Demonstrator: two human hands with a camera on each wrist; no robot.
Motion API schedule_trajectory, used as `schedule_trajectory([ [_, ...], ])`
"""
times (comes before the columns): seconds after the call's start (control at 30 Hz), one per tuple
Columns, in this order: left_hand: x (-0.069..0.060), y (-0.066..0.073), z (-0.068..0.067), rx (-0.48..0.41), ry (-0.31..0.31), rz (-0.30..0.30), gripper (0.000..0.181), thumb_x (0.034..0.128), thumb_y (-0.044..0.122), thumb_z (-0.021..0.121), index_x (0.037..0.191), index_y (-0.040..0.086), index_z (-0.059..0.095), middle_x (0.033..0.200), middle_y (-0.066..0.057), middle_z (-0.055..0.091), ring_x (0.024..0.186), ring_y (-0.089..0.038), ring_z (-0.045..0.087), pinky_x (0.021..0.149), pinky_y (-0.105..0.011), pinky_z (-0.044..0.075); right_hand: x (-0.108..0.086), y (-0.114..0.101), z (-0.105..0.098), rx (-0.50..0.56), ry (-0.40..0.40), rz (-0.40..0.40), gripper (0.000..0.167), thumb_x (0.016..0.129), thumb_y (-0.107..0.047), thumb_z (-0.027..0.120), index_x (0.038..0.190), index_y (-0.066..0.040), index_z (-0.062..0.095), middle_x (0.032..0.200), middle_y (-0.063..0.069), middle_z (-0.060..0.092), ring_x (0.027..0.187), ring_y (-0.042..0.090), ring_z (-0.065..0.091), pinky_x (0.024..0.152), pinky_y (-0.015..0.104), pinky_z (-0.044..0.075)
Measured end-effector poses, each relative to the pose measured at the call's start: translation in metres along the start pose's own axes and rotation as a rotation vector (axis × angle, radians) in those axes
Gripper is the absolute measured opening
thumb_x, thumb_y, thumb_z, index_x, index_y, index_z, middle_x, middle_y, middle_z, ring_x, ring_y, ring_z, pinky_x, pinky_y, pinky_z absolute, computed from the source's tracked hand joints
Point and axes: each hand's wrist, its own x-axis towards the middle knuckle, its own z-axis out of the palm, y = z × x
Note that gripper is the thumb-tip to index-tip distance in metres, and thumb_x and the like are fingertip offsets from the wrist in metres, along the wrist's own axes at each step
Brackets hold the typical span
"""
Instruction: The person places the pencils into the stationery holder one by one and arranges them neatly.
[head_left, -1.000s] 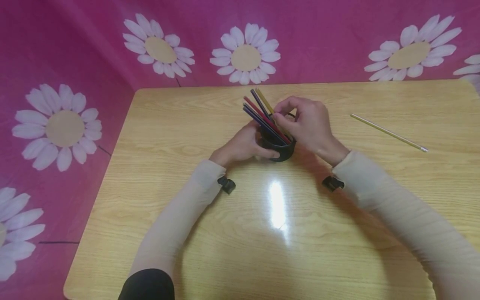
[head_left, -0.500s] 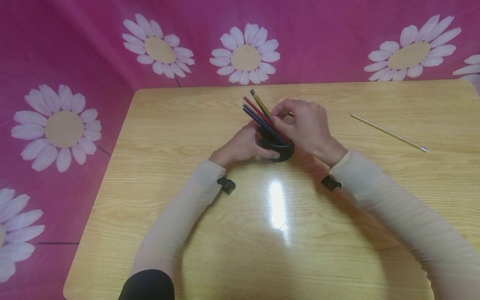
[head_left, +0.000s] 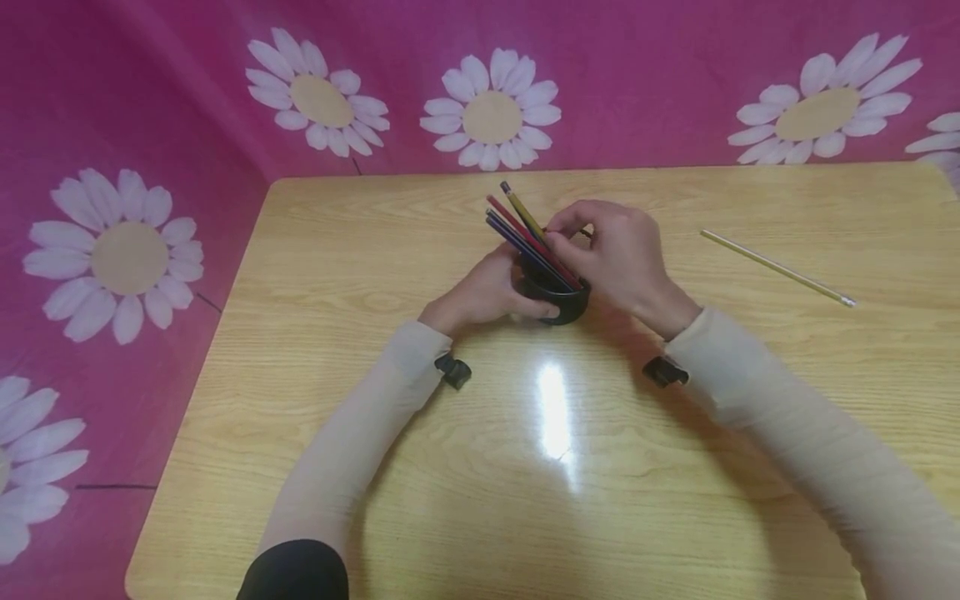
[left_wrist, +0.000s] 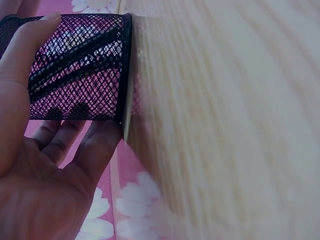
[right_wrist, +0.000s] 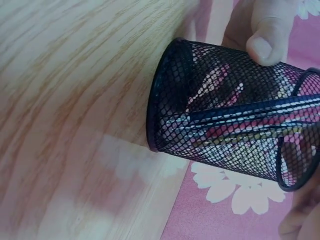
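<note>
A black mesh pencil cup (head_left: 558, 307) stands upright on the table, its side gripped by my left hand (head_left: 480, 292). In the left wrist view, the thumb and fingers curl round the mesh cup (left_wrist: 80, 70). Several pencils lean out of it toward the far left: a red pencil (head_left: 504, 210), dark blue pencils (head_left: 517, 237) and a yellow pencil (head_left: 521, 208) with a dark end. Over the rim, my right hand (head_left: 618, 250) pinches the yellow pencil between thumb and forefinger. The right wrist view shows the pencils' lower parts through the mesh; there, most of the right hand lies outside the frame.
A single yellow pencil (head_left: 776, 267) with a pale end lies on the wooden table (head_left: 420, 500) to the right of the cup. Behind and to the left hangs a pink cloth (head_left: 637, 83) with large white flowers.
The yellow pencil's upper end has shifted left, lining up with a dark pencil beside it. My right hand moved slightly left, then back right. The left hand and cup stay put.
</note>
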Motion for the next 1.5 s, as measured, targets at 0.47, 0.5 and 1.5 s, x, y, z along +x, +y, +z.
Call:
schedule_trajectory([
  [0.47, -0.002, 0.002, 0.001, 0.037, 0.022, -0.022, 0.075, 0.0837, 0.007, 0.096, 0.146, 0.006, 0.055, 0.133, -0.005, 0.069, 0.120, -0.019, 0.066, 0.107, -0.032, 0.050, -0.019, 0.014, -0.031, 0.163, 0.181, 0.032, 0.005, 0.097, -0.010, 0.082, 0.100, -0.006, 0.084, 0.088, 0.001, 0.079, 0.053, 0.008, 0.046, 0.049, 0.019, 0.032],
  [0.5, -0.002, 0.003, 0.001, 0.038, 0.024, -0.023, 0.075, 0.0834, 0.007, 0.096, 0.146, 0.006, 0.055, 0.133, -0.005, 0.069, 0.120, -0.019, 0.066, 0.107, -0.032, 0.050, -0.020, 0.017, -0.034, 0.157, 0.186, 0.043, 0.005, 0.097, -0.010, 0.082, 0.100, -0.007, 0.084, 0.088, 0.000, 0.078, 0.054, 0.007, 0.046, 0.049, 0.019, 0.032],
  [1.5, -0.002, 0.002, 0.000, 0.045, 0.027, -0.041, 0.075, 0.0821, 0.006, 0.097, 0.144, 0.004, 0.055, 0.133, -0.007, 0.068, 0.117, -0.021, 0.067, 0.107, -0.032, 0.050, -0.077, 0.126, -0.115, -0.322, -0.064, 0.287, 0.025, 0.101, -0.028, 0.073, 0.116, -0.011, 0.082, 0.102, 0.005, 0.080, 0.056, 0.006, 0.050, 0.061, 0.036, 0.035],
])
